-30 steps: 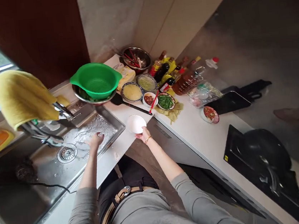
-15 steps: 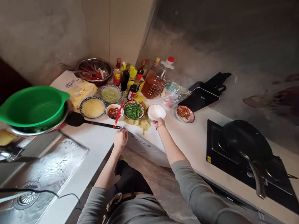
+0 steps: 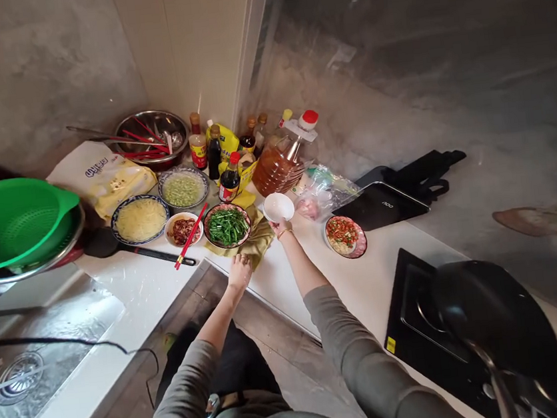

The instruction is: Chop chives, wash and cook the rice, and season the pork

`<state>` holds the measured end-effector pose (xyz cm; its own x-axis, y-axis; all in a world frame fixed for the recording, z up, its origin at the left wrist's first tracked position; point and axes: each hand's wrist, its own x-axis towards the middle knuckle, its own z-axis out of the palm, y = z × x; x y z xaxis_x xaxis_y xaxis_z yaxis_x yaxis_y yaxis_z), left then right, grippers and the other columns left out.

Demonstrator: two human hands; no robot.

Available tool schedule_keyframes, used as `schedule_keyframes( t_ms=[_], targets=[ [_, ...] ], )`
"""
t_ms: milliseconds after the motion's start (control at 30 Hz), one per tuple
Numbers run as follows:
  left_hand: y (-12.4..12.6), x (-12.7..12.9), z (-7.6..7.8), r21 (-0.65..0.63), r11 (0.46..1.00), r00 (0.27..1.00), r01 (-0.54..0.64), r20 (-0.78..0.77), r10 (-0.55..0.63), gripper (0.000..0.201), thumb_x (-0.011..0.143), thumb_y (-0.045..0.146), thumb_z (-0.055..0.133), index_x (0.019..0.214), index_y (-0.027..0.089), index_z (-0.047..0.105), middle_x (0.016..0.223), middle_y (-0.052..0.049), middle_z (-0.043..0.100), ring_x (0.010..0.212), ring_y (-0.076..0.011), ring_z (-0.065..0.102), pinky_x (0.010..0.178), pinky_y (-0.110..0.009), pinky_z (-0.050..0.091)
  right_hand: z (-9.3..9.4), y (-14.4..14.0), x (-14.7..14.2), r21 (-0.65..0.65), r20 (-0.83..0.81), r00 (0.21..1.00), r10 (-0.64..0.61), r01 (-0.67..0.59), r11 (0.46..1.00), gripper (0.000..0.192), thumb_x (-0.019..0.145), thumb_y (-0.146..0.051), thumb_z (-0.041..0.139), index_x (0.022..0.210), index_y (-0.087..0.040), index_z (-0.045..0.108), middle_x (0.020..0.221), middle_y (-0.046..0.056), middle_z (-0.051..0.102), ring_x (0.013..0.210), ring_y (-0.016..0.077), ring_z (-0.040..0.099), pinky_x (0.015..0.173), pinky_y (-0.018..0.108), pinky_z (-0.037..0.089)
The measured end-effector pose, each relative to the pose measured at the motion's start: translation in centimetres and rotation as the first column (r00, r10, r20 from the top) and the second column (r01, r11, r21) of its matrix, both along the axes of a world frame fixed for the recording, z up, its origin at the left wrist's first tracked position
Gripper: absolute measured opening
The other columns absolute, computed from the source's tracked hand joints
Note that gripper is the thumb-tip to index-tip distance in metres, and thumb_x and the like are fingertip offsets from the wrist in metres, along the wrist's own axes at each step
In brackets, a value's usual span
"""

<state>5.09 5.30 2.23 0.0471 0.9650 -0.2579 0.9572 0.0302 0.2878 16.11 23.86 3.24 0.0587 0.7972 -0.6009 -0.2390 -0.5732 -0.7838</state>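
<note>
A small white bowl [image 3: 279, 207] is held at its near side by my right hand [image 3: 280, 227], tilted so its inside faces me. At the counter's front edge, my left hand [image 3: 240, 271] has its fingers curled on the edge of an olive-yellow cloth [image 3: 258, 237]. On that cloth's left part stands a bowl of chopped green vegetables [image 3: 228, 226]. Left of it, red chopsticks [image 3: 192, 235] lie across a small bowl of dark red sauce-like food [image 3: 183, 232]. To the right of my right hand is a bowl of chopped red peppers and garlic [image 3: 344, 235].
Plates of pale shreds [image 3: 139, 219] and chopped light-green pieces [image 3: 183, 188] stand left, behind a black spatula [image 3: 137, 248]. Sauce bottles and an oil jug [image 3: 278, 165] line the back. A wok [image 3: 494, 312] sits on the cooktop [image 3: 408, 335]; a green colander [image 3: 18, 218] is beside the sink.
My left hand has moved right, from near the spatula handle's end to the cloth. The white bowl stays in my right hand, slightly farther left in view. The camera has shifted.
</note>
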Motion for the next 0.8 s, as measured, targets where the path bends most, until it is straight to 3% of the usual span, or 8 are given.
schedule_keyframes(
  t_ms=[67,133,200,267,333,467,633,800],
  targets=[
    [0.2,0.0,-0.2,-0.015,1.0,1.0,-0.006,-0.018,0.006,0.033,0.093,0.014,0.044,0.117,0.013,0.067,0.117,-0.02,0.066,0.112,-0.0307,0.057,0.095,-0.043,0.041,-0.4,-1.5,-0.4,-0.058,0.017,1.0,-0.016,0.017,0.998,0.024,0.099,-0.033,0.047,0.118,-0.018,0.051,0.09,0.003,0.064,0.072,0.0108,0.064,0.065,0.025,0.059],
    [0.2,-0.1,-0.2,-0.031,0.999,1.0,0.006,-0.019,-0.007,0.035,0.093,0.01,0.04,0.113,0.013,0.068,0.112,-0.019,0.068,0.112,-0.0303,0.057,0.095,-0.043,0.04,-0.8,-3.7,-1.1,-0.107,0.006,1.0,0.029,-0.028,0.994,0.023,0.089,-0.027,0.062,0.108,-0.021,0.051,0.081,-0.001,0.063,0.064,0.0102,0.064,0.062,0.023,0.059],
    [-0.2,-0.4,-0.1,-0.054,0.998,1.0,0.031,0.002,-0.031,0.033,0.093,0.01,0.04,0.11,0.013,0.069,0.11,-0.019,0.069,0.11,-0.0293,0.059,0.094,-0.042,0.04,-0.9,-6.1,-2.2,-0.147,-0.063,0.985,0.162,-0.169,0.974,0.03,0.076,-0.017,0.073,0.097,-0.021,0.052,0.075,-0.002,0.064,0.062,0.0118,0.065,0.061,0.026,0.06],
    [-0.7,-0.7,0.1,-0.074,0.996,0.998,0.05,0.043,-0.046,0.031,0.094,0.014,0.042,0.106,0.014,0.069,0.106,-0.018,0.07,0.107,-0.0284,0.061,0.095,-0.042,0.04,-0.9,-7.8,-3.5,-0.152,-0.172,0.931,0.321,-0.347,0.926,0.03,0.071,-0.01,0.072,0.089,-0.021,0.05,0.072,-0.003,0.064,0.064,0.0135,0.067,0.064,0.03,0.061],
    [-1.2,-0.9,0.5,-0.072,0.997,0.996,0.041,0.086,-0.035,0.029,0.095,0.017,0.042,0.105,0.014,0.07,0.104,-0.017,0.071,0.106,-0.0276,0.062,0.095,-0.042,0.039,-0.7,-8.7,-4.5,-0.113,-0.24,0.881,0.408,-0.442,0.89,0.029,0.07,-0.008,0.066,0.087,-0.023,0.047,0.069,-0.006,0.061,0.065,0.0122,0.066,0.068,0.031,0.062],
    [-2.4,-0.5,1.7,-0.108,0.992,0.984,0.071,0.169,-0.052,0.026,0.092,0.016,0.047,0.104,0.016,0.069,0.104,-0.013,0.073,0.102,-0.0253,0.065,0.097,-0.041,0.038,-0.4,-8.3,-5.3,0.001,-0.142,0.905,0.401,-0.405,0.914,0.028,0.067,-0.006,0.057,0.086,-0.024,0.046,0.069,-0.011,0.055,0.063,0.0075,0.06,0.074,0.028,0.062],
    [-5.6,-0.9,3.2,-0.179,0.971,0.947,0.156,0.305,-0.096,0.021,0.085,0.014,0.052,0.097,0.018,0.069,0.097,-0.008,0.075,0.092,-0.0224,0.067,0.099,-0.039,0.037,-0.3,-6.3,-4.6,0.047,-0.041,0.884,0.467,-0.465,0.884,0.022,0.067,-0.008,0.056,0.083,-0.021,0.049,0.068,-0.011,0.056,0.062,0.0061,0.059,0.077,0.029,0.06],
    [-9.1,-3.9,5.5,-0.277,0.944,0.801,0.179,0.598,0.023,0.012,0.078,0.018,0.055,0.082,0.019,0.066,0.076,0.0,0.068,0.073,-0.0152,0.059,0.083,-0.028,0.042,-0.9,-5.0,-4.8,0.004,-0.032,0.876,0.482,-0.482,0.876,0.02,0.067,-0.006,0.055,0.077,-0.02,0.045,0.059,-0.01,0.056,0.061,0.0083,0.061,0.076,0.028,0.058]
  ],
)
